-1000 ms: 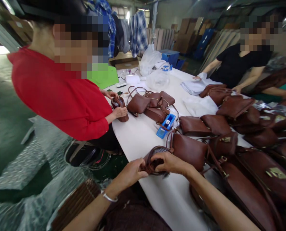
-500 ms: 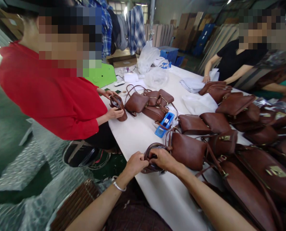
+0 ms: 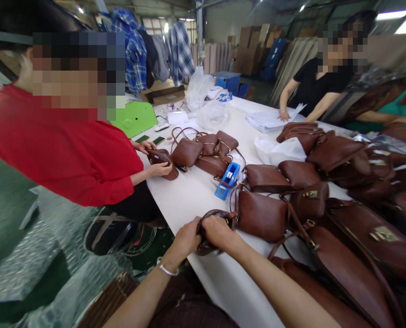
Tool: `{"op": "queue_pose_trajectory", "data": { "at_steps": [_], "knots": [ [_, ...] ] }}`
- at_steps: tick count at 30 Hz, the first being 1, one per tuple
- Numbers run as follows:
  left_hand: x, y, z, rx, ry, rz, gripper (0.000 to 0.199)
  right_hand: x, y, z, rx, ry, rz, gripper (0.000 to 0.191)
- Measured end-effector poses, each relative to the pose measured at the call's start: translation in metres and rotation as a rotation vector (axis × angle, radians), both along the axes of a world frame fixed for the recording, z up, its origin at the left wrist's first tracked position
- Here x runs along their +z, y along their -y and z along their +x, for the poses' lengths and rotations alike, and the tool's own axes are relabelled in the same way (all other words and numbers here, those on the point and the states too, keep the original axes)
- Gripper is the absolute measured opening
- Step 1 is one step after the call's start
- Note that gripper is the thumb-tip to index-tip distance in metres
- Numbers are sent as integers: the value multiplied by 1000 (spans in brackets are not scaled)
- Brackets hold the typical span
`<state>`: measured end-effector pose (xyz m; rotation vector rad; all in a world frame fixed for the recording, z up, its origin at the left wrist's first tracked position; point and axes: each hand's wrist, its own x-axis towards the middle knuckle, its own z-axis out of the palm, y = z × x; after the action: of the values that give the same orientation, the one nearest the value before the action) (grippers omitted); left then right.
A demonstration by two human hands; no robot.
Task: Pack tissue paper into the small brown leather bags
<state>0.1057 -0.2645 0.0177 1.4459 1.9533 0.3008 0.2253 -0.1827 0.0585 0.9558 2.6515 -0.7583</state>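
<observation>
A brown leather handbag stands at the near edge of the white table, its mouth open and facing up. My left hand is closed on the left side of its rim. My right hand reaches into the opening with its fingers bent; the fingertips are hidden inside, so what they touch cannot be made out. Just right of it lies another brown handbag, with straps between the two. A blue tape dispenser sits a little beyond my hands.
Many brown handbags cover the table's right side. At left, a person in red handles a small brown bag. Across the table, a person in black touches white sheets. Bubble wrap lies at lower left.
My right hand has gone deeper into the handbag's opening. My left hand stays on the rim. The view has shifted slightly, and the person in black has moved a hand onto the white sheets.
</observation>
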Motion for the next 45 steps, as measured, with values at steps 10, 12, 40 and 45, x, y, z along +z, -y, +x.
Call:
{"op": "queue_pose_trajectory", "data": {
  "at_steps": [10, 12, 40, 45],
  "knots": [
    [26, -33, 15, -115, -29, 282, 57, 12, -63, 117, -491, -402, -142, 36],
    [21, -40, 18, -211, -58, 271, 41, -9, -60, 118, -479, -432, -253, 49],
    [28, -40, 52, -428, -143, 340, 24, -59, -40, 111, -727, -895, -929, 40],
    [-5, -46, 52, -399, -151, 320, 22, -63, -25, 107, -910, -701, -349, 28]
  ]
}}
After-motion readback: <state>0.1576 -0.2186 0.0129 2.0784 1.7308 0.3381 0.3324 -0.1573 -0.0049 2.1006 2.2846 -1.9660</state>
